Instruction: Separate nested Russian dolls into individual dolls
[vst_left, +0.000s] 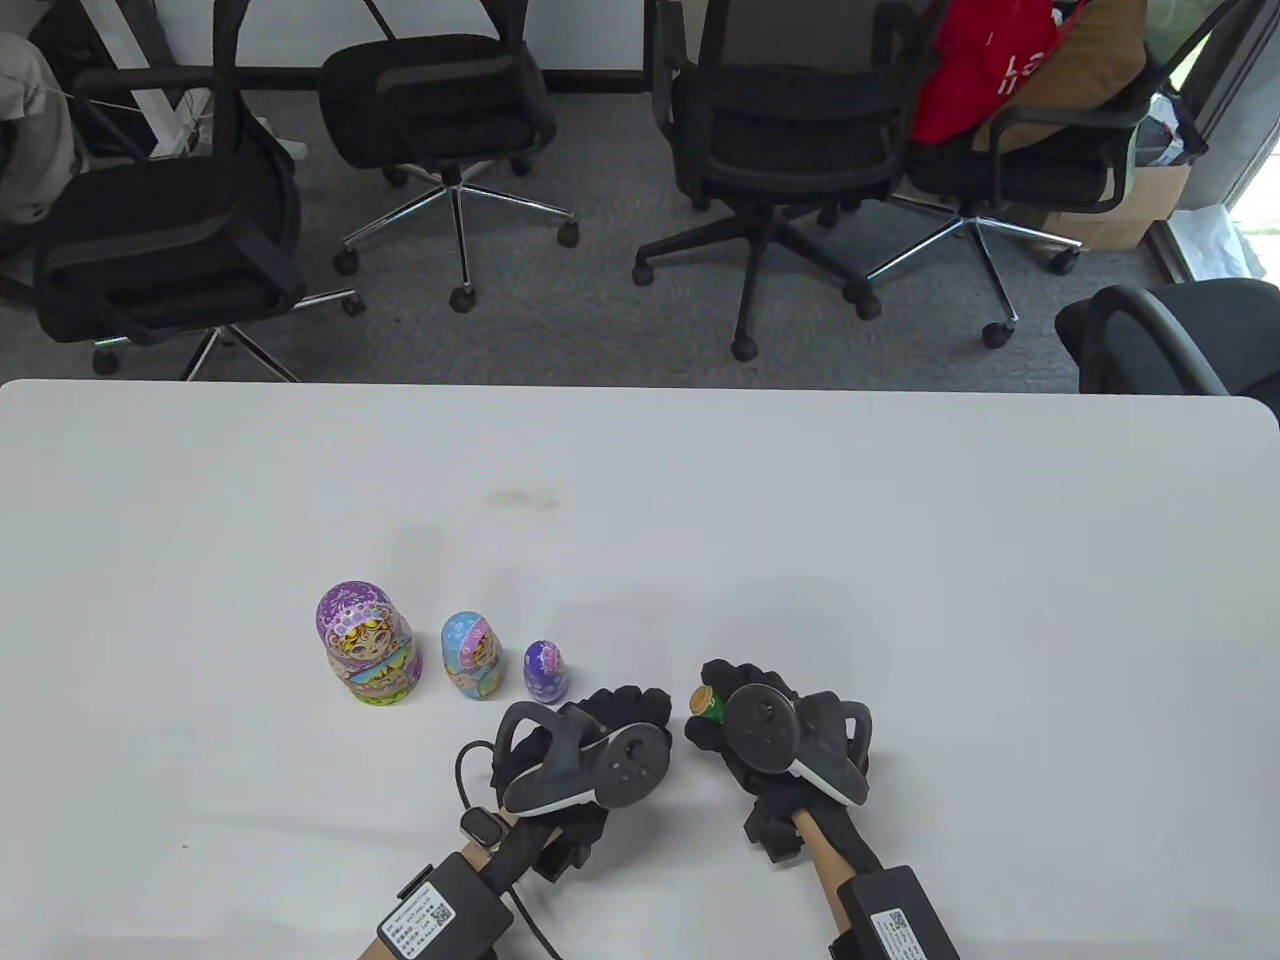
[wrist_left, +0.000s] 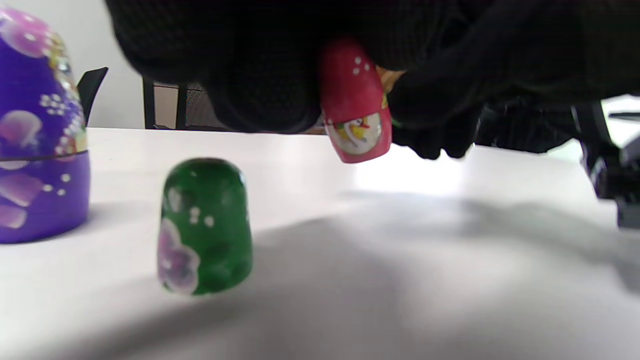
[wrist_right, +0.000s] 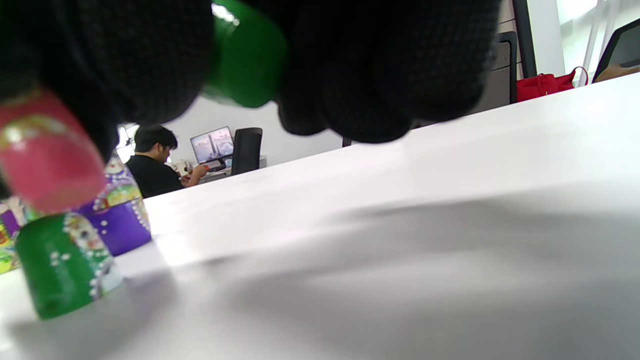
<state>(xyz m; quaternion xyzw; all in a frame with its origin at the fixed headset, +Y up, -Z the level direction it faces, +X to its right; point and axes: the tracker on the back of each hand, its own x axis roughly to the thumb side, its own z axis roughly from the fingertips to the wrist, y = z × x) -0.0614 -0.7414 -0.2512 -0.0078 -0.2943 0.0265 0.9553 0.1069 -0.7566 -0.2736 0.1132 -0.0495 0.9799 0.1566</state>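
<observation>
Three closed dolls stand in a row on the white table (vst_left: 900, 560): a large pink-purple doll (vst_left: 365, 645), a blue doll (vst_left: 473, 655) and a small purple doll (vst_left: 545, 671) (wrist_left: 40, 150). My left hand (vst_left: 625, 708) is just right of the purple doll and pinches a tiny red doll (wrist_left: 355, 105) (wrist_right: 45, 150) a little above the table. Below it a green doll half (wrist_left: 205, 227) (wrist_right: 65, 265) stands dome up on the table. My right hand (vst_left: 745, 692) grips the other green half (vst_left: 708, 703) (wrist_right: 247, 55), which is lifted off the table.
Several black office chairs (vst_left: 450, 110) stand beyond the table's far edge, and one chair carries a red bag (vst_left: 980, 60). Far off in the right wrist view, a person (wrist_right: 152, 165) sits at a monitor. The table stretches to the right of my hands.
</observation>
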